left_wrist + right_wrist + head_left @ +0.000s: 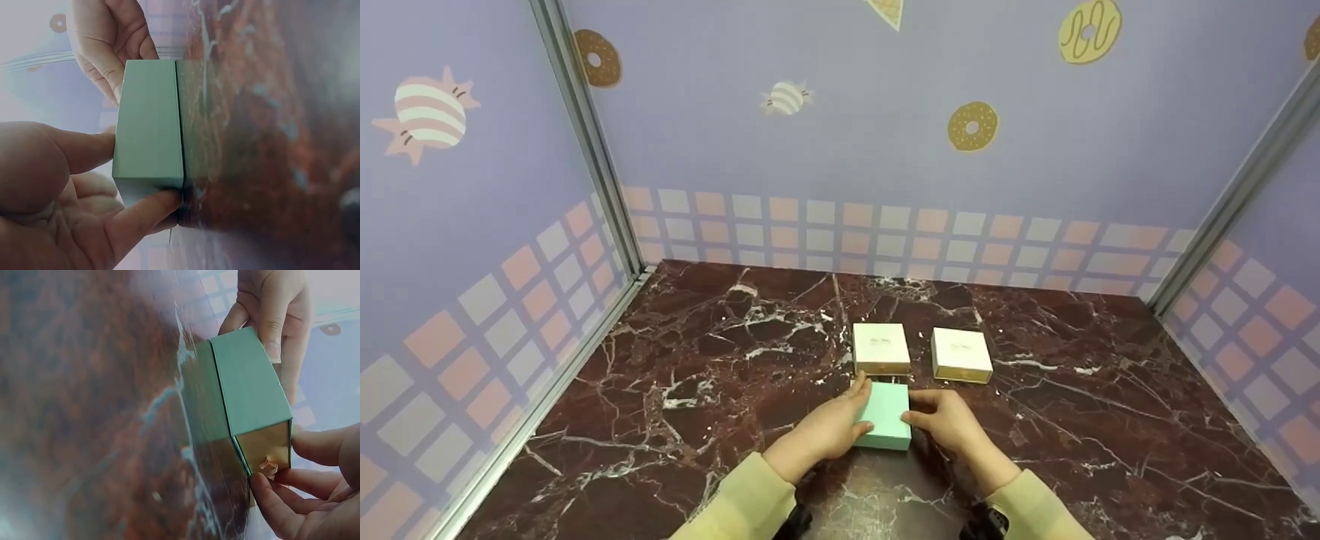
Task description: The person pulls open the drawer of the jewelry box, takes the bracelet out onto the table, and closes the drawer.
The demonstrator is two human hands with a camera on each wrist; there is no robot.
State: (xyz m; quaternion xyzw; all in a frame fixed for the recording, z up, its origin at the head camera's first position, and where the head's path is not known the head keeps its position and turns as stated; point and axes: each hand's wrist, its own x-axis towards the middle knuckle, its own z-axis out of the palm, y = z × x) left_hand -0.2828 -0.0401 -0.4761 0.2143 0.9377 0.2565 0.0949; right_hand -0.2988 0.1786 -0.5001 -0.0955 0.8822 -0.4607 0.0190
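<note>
Walls [847,142] lilac, printed with sweets, around my work area. Below, dark red marble table [705,431], veined white. From the head view I note left hand [832,425] gripping green box [889,409] by its left side; right hand [950,418] curled at its right, both thumbs at the top edges. Box flat on the table, nearer the wearer than two cream boxes [880,345]. Smallest: ribbon pull [269,466] on its gold side, by the right fingertips; whether they pinch it, I cannot tell.

In view are one mint-green box [889,412], two cream boxes [880,346] [961,354] and two hands [831,429] [951,421].
</note>
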